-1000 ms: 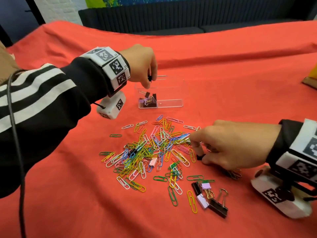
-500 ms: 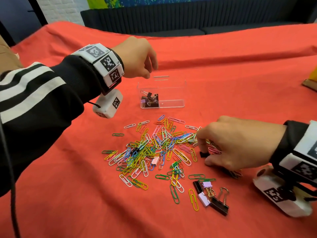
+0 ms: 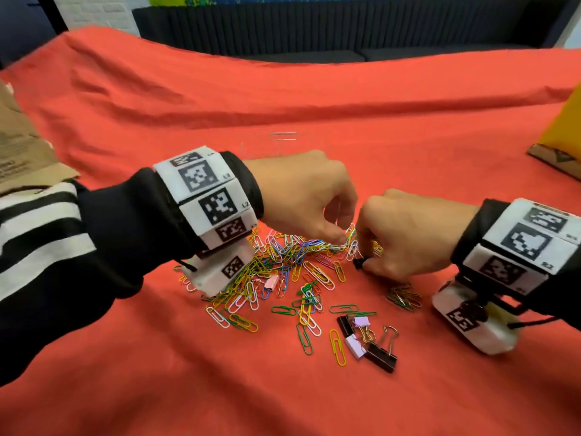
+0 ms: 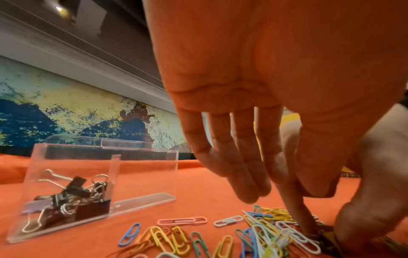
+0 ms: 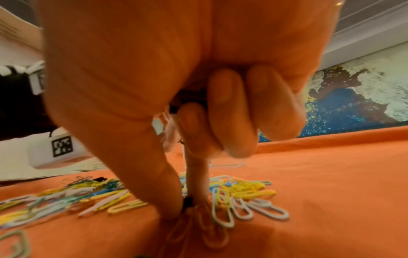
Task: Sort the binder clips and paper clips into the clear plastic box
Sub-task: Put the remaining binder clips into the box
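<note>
Many coloured paper clips [image 3: 283, 272] lie heaped on the red cloth. The clear plastic box [image 4: 99, 174] stands behind them with several binder clips [image 4: 73, 197] in its left compartment; in the head view my left hand hides all but its lid [image 3: 283, 136]. My left hand [image 3: 341, 242] reaches down at the heap's right edge, thumb and index finger pinching a raised tangle of paper clips [image 3: 350, 237]. Right beside it, my right hand [image 3: 361, 258] pinches a small black binder clip [image 3: 358, 263] on the cloth, its other fingers curled. More binder clips [image 3: 367, 341], black and lilac, lie nearer me.
A small bunch of dark paper clips [image 3: 404, 297] lies under my right wrist. Brown cardboard [image 3: 22, 152] sits at the left edge, and a yellow object on a brown base [image 3: 562, 133] at the right edge. Red cloth [image 3: 157, 388] covers the whole table.
My left hand came from above the box down to the heap, next to my right hand. The right hand stayed at the black binder clip.
</note>
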`<state>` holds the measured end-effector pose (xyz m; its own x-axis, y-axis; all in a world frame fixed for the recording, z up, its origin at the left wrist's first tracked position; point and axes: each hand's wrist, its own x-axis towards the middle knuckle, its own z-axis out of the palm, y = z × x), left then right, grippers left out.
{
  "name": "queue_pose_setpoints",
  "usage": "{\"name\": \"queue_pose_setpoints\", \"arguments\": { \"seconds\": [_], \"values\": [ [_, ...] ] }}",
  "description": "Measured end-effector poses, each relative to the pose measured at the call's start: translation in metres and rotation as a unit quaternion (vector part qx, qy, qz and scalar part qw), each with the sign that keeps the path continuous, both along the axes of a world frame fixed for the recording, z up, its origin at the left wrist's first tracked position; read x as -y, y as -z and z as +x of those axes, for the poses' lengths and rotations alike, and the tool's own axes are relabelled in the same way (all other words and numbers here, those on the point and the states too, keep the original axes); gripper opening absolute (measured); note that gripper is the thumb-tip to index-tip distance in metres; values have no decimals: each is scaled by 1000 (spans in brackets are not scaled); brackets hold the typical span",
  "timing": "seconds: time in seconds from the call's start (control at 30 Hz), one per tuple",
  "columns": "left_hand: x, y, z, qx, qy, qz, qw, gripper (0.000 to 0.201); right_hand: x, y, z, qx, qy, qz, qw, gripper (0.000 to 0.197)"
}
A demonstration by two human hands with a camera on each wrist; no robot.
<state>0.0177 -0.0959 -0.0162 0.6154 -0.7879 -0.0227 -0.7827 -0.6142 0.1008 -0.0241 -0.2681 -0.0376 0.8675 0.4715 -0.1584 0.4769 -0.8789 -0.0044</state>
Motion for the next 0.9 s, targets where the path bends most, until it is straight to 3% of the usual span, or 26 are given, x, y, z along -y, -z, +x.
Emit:
{"name": "queue_pose_setpoints", "arguments": {
  "seconds": [0.17,0.3,0.37,0.5,0.6,0.7,0.77,0.83,0.9],
  "values": [
    [-9,-1,-4,-16,-8,21,1000,22,0,1,-1,-8,-10,3,1000,22],
    [-17,2,-10,-80,-36,-2,996,39,4,-8,4,-93,-10,157,983,10],
    [-18,7,-13,-98,-40,-31,994,38,5,-15,7,-128,-8,250,960,7],
    [-27,7,-12,-175,-84,-179,964,5,0,-20,19,-194,23,406,893,21],
    [-39,4,-7,-223,-111,-230,941,11,-14,-20,36,-268,62,477,835,28],
    [-55,-2,9,-137,-139,-180,964,17,-32,-27,56,-298,111,462,828,27],
    [-73,-8,28,-4,-182,-134,974,23,-40,-33,72,-305,174,462,815,26],
    [-93,-13,51,103,-230,-120,960,26,-43,-40,85,-316,213,481,789,17],
    [-108,-15,70,146,-253,-127,948,25,-45,-43,96,-310,221,487,786,5]
  ]
}}
